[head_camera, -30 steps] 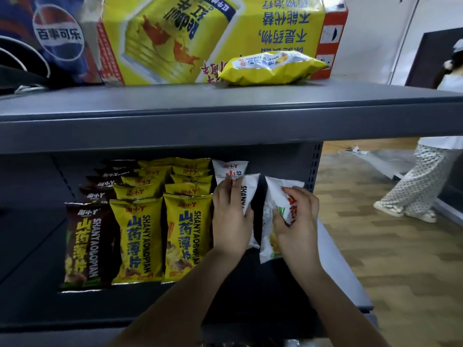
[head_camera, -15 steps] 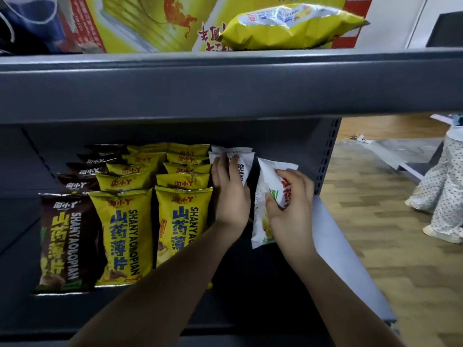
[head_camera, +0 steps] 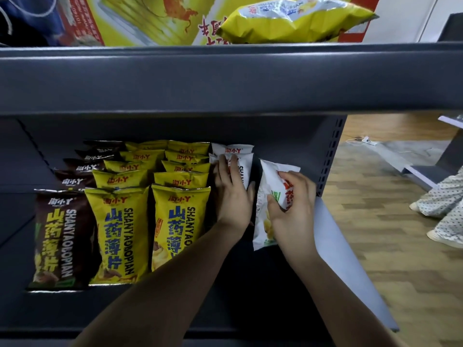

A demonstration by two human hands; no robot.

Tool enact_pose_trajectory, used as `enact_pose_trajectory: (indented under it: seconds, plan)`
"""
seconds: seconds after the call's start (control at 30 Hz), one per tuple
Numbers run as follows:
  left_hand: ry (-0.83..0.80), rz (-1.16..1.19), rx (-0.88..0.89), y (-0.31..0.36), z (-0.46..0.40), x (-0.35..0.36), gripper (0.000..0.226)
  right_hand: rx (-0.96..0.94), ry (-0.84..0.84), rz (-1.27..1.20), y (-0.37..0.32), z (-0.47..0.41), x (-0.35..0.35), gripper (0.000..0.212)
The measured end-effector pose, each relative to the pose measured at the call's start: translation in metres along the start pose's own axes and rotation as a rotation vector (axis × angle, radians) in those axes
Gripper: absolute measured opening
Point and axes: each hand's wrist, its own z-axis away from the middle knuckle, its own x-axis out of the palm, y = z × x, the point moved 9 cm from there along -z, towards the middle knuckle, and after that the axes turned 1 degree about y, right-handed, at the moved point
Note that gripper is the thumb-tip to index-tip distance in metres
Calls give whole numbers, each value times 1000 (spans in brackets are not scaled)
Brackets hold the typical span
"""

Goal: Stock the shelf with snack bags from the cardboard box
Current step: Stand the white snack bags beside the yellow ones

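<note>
On the lower grey shelf (head_camera: 333, 246) stand rows of snack bags: a brown row (head_camera: 59, 236), two yellow rows (head_camera: 117, 231) and a short white row (head_camera: 244, 167) at the right. My left hand (head_camera: 231, 196) lies flat against the front of the white row, pressing it back. My right hand (head_camera: 292, 211) grips a white snack bag (head_camera: 265, 196) upright, just right of that row, with a dark gap between. The cardboard box (head_camera: 150, 18), yellow and red, sits on the top shelf.
A loose yellow chip bag (head_camera: 290, 18) lies on the top shelf (head_camera: 225, 78) in front of the box. The shelf's perforated upright (head_camera: 330, 151) stands close behind my right hand. Another person's legs (head_camera: 443, 204) in dotted trousers stand on the wooden floor at right.
The view has closed in on the lower shelf. My right hand has tilted its white bag more upright and a little away from the white row; my left hand stays on that row.
</note>
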Motion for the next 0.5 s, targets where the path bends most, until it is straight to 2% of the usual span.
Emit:
enact_pose_trajectory:
  seconds: [0.13,0.33,0.43,0.5]
  plan:
    - [29,46,-32,1,18,-14,60,10,5,7,6,4,1,46]
    - [-31,390,-419,-18,59,-30,39,9,-37,-39,1,7,13,41]
    - [-58,677,-535,-22,65,-31,41,-53,-48,-31,-7,6,28,38]
    - [-81,740,-611,-24,61,-30,42,-94,-68,-7,-11,4,41,38]
